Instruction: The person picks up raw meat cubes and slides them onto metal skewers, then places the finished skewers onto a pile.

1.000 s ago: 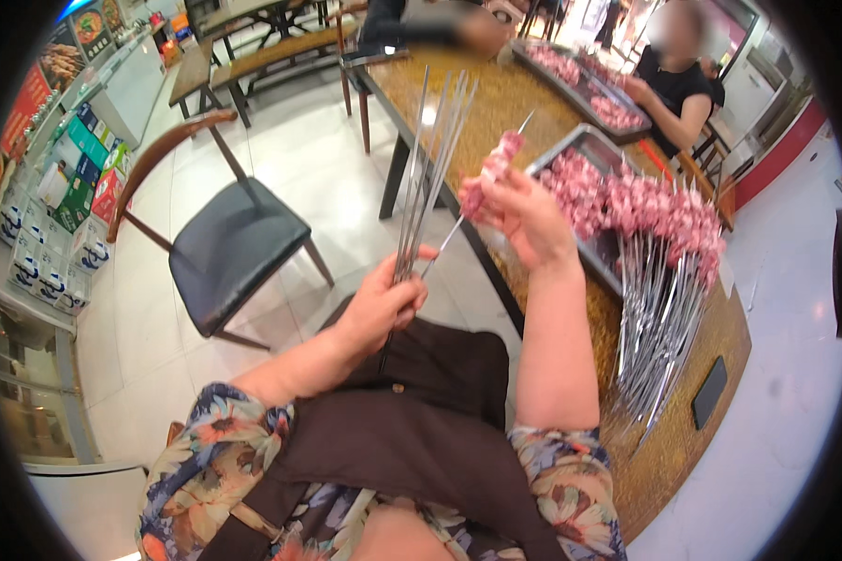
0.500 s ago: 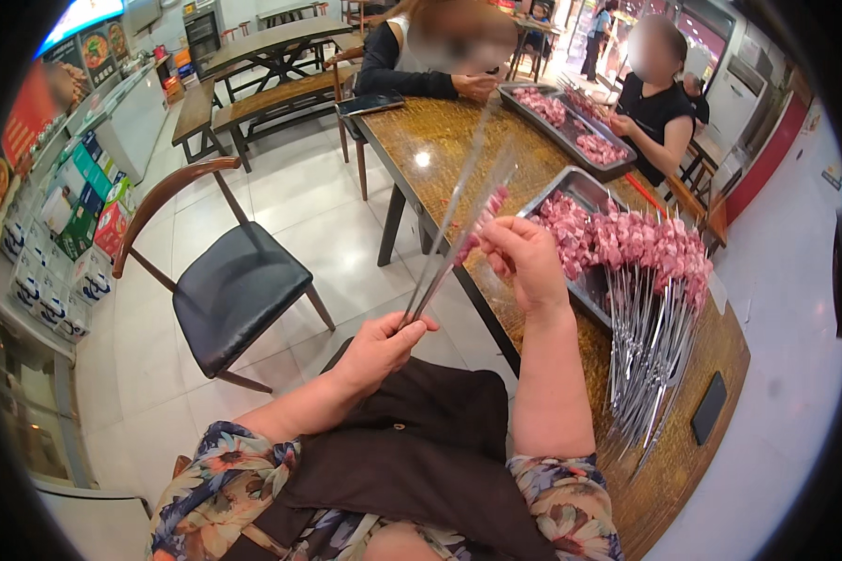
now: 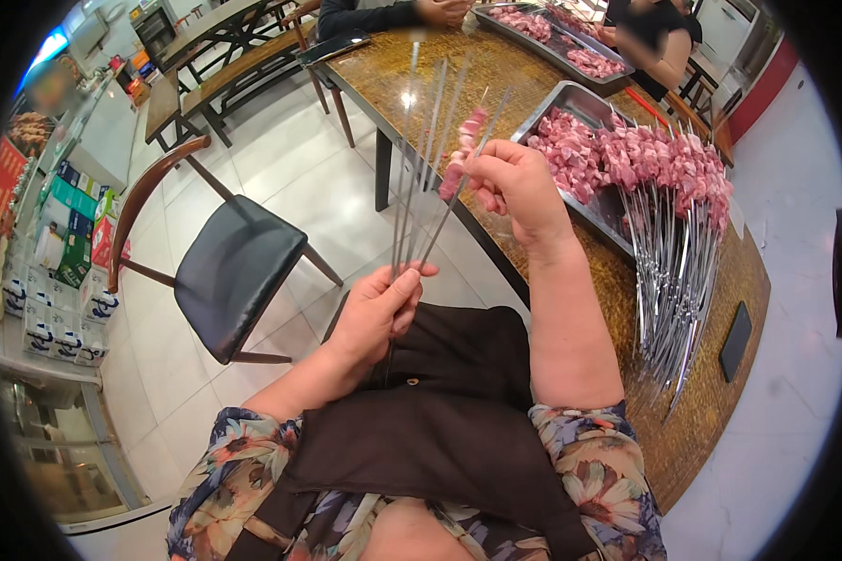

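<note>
My left hand [image 3: 376, 313] is closed around the lower part of several thin metal skewers [image 3: 409, 201], which fan out upward over the floor and the table edge. One of them carries pink raw meat pieces [image 3: 468, 133] near its upper end. At the lower end of that meat, my right hand [image 3: 522, 192] pinches with thumb and forefinger, its other fingers curled in. Right of this hand, a metal tray [image 3: 571, 93] holds loose raw meat chunks [image 3: 563, 154]. Loaded meat skewers [image 3: 664, 173] lie across the tray, their bare metal ends pointing toward me over the table.
The wooden table [image 3: 384, 70] runs along my right, with a dark phone [image 3: 735, 341] near its edge. A second meat tray [image 3: 557, 47] stands farther off, near two people. On my left is a black-seated chair [image 3: 239, 266], with stacked boxes [image 3: 75, 229] beyond it.
My view has tilted down and shifted. The skewers in my left hand have spread apart, and my right hand has moved slightly toward the lower end of the threaded meat.
</note>
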Available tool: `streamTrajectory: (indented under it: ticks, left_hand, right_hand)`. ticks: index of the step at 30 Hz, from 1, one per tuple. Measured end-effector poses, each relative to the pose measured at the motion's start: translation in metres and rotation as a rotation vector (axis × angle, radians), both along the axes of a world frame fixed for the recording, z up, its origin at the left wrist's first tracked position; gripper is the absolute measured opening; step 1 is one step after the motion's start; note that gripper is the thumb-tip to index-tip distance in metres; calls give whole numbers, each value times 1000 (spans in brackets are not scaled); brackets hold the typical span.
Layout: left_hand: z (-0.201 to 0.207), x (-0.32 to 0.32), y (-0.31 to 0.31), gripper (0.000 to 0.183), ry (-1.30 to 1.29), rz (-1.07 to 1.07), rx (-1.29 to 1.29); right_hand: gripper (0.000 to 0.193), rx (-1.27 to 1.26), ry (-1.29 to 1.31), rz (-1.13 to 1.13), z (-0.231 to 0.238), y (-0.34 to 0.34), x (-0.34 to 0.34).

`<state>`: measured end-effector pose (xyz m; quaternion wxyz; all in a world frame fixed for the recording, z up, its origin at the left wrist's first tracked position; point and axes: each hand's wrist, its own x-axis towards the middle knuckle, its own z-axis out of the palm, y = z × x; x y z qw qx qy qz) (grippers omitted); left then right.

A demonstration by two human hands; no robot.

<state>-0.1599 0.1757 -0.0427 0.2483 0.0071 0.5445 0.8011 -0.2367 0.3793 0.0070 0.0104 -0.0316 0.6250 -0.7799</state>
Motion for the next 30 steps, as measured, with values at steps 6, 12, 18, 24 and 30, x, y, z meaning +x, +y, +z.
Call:
streamTrajectory:
  ticks: [6,12,18,24,30]
  left_hand:
    - [-12,-6,-15,20,3,94,-36]
    - [-8,-5,-25,17,27,114,-82]
    - [-11,0,-24,16,29,10,-50]
    - [-16,4,-21,15,34,-45,-43]
    - [-21,4,-23,15,80,-49,-76]
  right_hand:
    - [8,118,20,48,-10,-5,-8]
    - [14,357,79,-147,17,22,-1]
    - [21,1403,-275,-552,0,112,-1]
    - [28,1276,-401,-391,-14,118,-15]
    - [23,54,-69,-370,-4,98,-6]
